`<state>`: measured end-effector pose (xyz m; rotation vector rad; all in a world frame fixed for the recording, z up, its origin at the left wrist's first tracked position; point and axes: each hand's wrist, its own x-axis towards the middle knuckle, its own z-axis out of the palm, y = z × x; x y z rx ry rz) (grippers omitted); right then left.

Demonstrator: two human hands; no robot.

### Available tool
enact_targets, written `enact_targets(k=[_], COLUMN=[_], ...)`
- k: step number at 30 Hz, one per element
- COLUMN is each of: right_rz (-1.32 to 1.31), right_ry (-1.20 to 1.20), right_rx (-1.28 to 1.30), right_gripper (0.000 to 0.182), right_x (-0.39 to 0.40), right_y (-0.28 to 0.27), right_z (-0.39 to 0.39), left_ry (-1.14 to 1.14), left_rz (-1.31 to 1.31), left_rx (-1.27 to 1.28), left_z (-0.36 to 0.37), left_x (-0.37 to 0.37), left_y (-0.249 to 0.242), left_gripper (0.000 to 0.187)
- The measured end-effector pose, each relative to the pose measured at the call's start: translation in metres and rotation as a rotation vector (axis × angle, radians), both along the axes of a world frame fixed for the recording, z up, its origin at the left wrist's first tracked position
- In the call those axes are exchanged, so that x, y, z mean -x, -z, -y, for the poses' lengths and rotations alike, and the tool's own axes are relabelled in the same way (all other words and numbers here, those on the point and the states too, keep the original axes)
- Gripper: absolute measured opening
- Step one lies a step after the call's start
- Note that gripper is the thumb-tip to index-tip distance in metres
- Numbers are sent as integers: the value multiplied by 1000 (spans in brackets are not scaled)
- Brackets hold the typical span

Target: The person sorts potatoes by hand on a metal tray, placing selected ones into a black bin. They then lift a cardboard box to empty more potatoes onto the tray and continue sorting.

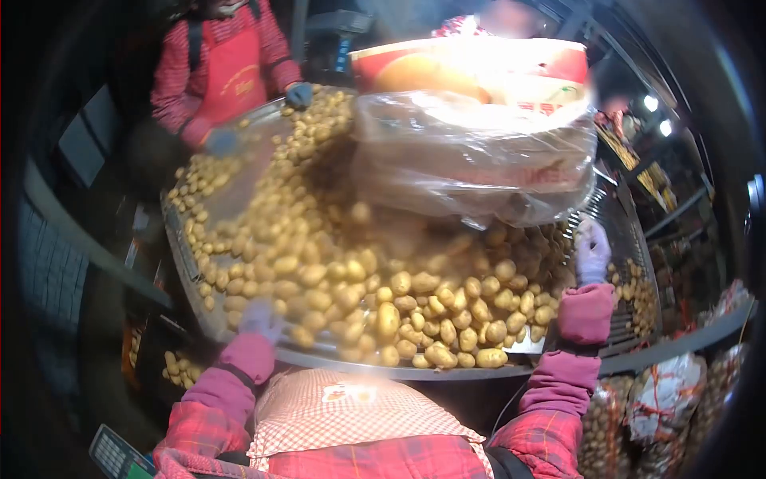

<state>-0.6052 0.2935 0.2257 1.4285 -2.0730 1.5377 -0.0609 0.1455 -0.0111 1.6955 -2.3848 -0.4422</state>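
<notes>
My left hand (262, 321), in a pale purple glove, is at the near left edge of a metal sorting table (185, 267), beside the potatoes; motion blur hides its fingers. My right hand (592, 246), gloved alike, is by the slatted right side of the table, near the lower right corner of a plastic-lined box. Its fingers look bent together, and what they hold, if anything, is not clear. Many yellow potatoes (447, 319) cover the table, several of them blurred. The red and white box (391, 70) with its clear plastic bag (471, 152) is above them.
A person in a red apron (233, 78) stands at the far left with gloved hands at the potatoes. Another person is partly hidden behind the box. Filled net sacks (666, 399) stand at lower right, and a keypad device (120, 451) is at lower left.
</notes>
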Motion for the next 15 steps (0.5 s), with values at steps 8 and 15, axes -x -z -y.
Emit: enact_targets(k=[8, 15], right_rz=[256, 486], right_ry=[-28, -264], right_rx=[-92, -216], right_gripper=[37, 43], right_x=[-10, -97], right_y=[95, 82], right_z=[-26, 68], left_ry=[-23, -50], left_rz=[-20, -59], left_rx=[182, -11], left_z=[-6, -6], left_x=[-5, 2], left_y=[26, -6], left_gripper=[46, 45])
